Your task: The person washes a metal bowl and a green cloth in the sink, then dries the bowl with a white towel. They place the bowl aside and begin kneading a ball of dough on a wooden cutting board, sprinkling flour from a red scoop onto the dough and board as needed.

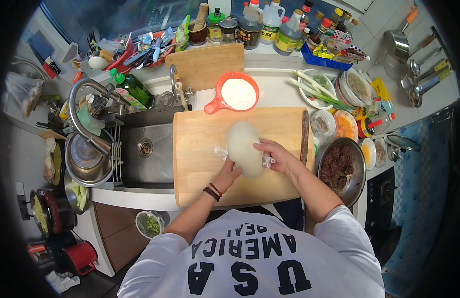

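A pale, smooth, oval piece of dough [244, 145] is held between both my hands over a wooden cutting board [200, 178]. My left hand [229, 175] grips its lower left side, with dark beaded bracelets at the wrist. On the right side, my right hand [276, 154] pinches the edge with thumb and fingers; white flour or dough sticks to its curled fingertips. Whether the dough touches the board cannot be made out. A small patch of flour [220, 150] marks the wood to its left. Behind the board stands a red handled scoop [211, 107] of white flour [238, 94].
A dark wooden stick [304, 138] lies along the board's right side. Beyond it is a steel bowl [359, 186] of minced meat [338, 165]. A steel sink [155, 164] with a curved faucet [75, 119] borders the left. Scallions [315, 87] and bottles [250, 26] stand behind.
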Demonstrator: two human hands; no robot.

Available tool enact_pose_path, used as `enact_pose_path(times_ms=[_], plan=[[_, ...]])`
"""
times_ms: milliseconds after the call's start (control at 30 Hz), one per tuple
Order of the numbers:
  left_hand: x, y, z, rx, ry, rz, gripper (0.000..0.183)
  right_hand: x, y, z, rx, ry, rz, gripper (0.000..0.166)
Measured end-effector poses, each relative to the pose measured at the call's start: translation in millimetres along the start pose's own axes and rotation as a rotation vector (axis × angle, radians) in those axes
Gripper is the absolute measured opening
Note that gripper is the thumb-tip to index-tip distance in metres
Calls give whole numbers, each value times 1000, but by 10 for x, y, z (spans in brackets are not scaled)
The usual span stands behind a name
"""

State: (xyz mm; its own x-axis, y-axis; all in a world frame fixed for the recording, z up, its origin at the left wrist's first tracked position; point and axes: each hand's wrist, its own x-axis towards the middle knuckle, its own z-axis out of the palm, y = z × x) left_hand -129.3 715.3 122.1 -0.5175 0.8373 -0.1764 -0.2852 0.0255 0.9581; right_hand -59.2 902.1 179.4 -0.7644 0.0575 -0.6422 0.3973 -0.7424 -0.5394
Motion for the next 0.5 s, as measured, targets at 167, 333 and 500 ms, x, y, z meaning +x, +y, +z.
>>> enact_pose_path(times_ms=[167,333,500], plan=[[-81,149,105,33,-75,-103,59,-124,-153,189,-146,-197,-8,53],[-99,187,208,-539,195,-26,56,-272,-318,529,-628,28,-40,46],[-61,200,-31,-810,220,-129,60,-291,-294,287,-1064,-6,-255,43]])
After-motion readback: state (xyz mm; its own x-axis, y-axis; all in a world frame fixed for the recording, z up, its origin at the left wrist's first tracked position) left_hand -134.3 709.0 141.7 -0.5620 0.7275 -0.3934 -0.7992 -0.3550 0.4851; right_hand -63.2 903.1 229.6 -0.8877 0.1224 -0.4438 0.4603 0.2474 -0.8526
